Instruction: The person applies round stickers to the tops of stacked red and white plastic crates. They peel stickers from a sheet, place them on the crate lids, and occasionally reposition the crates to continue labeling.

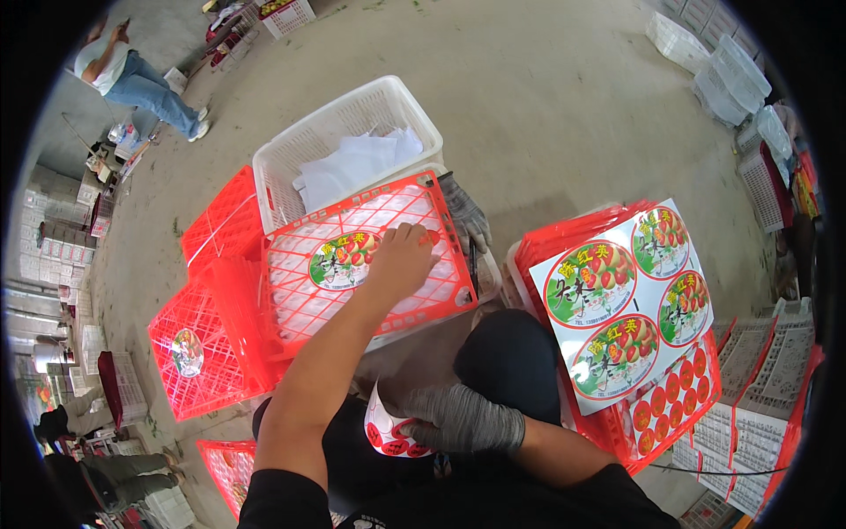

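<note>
My bare left hand point(404, 259) rests on a red plastic lattice lid point(291, 317), its fingertips beside a small round red sticker point(433, 237). An oval fruit-picture sticker point(340, 261) lies on the lid, partly behind that hand. White padding shows through the lattice. My right hand point(462, 418), in a grey knit glove, grips a curled sheet of round red stickers point(390, 436) above my lap. Another grey glove point(462, 208) lies along the lid's right edge, near a black pen-like object point(472, 268).
Behind the lid stands a white plastic basket point(350, 112) holding white sheets point(357, 162). Stacked red lids point(231, 311) lean at left. At right, an oval-sticker sheet point(601, 370) and a round-sticker sheet point(671, 400) top more red lids point(575, 228). A person point(142, 82) stands at far left.
</note>
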A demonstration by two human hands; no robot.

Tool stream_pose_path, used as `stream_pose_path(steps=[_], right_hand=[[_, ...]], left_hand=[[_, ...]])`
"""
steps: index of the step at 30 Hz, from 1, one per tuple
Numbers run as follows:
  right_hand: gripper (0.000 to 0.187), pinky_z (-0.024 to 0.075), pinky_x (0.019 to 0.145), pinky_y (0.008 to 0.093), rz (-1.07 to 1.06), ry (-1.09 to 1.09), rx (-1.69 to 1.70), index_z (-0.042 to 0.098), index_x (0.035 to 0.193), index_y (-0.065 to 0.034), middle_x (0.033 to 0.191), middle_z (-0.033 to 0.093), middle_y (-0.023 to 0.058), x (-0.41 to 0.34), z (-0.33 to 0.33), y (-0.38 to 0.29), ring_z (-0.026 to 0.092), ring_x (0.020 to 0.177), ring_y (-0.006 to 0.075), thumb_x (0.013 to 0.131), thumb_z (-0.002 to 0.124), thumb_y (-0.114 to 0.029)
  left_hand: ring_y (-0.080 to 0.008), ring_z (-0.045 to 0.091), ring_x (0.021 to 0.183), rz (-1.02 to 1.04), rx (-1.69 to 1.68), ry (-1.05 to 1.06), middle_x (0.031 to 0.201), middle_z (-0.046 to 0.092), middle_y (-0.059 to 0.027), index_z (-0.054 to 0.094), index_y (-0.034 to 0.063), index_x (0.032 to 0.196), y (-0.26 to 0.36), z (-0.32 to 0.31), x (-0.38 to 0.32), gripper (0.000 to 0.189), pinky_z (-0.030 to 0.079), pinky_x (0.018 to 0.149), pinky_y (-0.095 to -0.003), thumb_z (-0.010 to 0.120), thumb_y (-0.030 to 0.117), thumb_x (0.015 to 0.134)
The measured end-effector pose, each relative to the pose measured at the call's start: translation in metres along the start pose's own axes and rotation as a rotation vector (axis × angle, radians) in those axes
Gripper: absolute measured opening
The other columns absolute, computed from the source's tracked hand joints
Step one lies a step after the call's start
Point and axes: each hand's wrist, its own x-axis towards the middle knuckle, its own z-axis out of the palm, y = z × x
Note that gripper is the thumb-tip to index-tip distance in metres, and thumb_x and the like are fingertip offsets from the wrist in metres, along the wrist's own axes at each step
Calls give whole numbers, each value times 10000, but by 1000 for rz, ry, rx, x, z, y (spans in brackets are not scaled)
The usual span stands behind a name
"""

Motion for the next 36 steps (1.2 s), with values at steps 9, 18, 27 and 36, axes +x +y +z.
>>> stream_pose_path(steps=[9, 18, 27, 36], right_hand=[[351, 569, 819, 277, 123, 489, 909, 659, 1289, -27, 1038, 747, 41, -6, -12, 0, 683, 948, 99, 1019, 675, -250], [361, 538, 936, 291, 112, 460, 587, 670, 1264, -38, 1111, 736, 54, 15, 5, -4, 682, 1027, 114, 1013, 675, -296], [292, 603, 855, 317, 192, 199, 814, 697, 1191, -4, 1031, 750, 68, 17, 23, -2, 732, 954, 154, 980, 740, -201], [321, 551, 894, 302, 158, 191, 535, 718, 1211, -41, 1052, 756, 52, 20, 32, -2, 687, 983, 116, 995, 729, -278]], left_hand=[[-230, 663, 980, -655, -1122, 228, 1088, 692, -164, 433, -36, 1453, 6, -144, -145, 559, 525, 875, -345, 604, 320, 1058], [-165, 595, 1235, -676, -1197, 382, 1321, 645, -95, 528, 7, 1446, 108, -124, -205, 643, 538, 967, -313, 804, -17, 866], [-151, 688, 1087, -769, -1232, 344, 1214, 683, -105, 684, -21, 1272, 115, -155, -212, 330, 576, 861, -264, 724, -10, 945], [-130, 733, 940, -733, -1230, 392, 1110, 736, -108, 723, -39, 1205, 113, -154, -230, 236, 554, 780, -233, 686, 11, 977]])
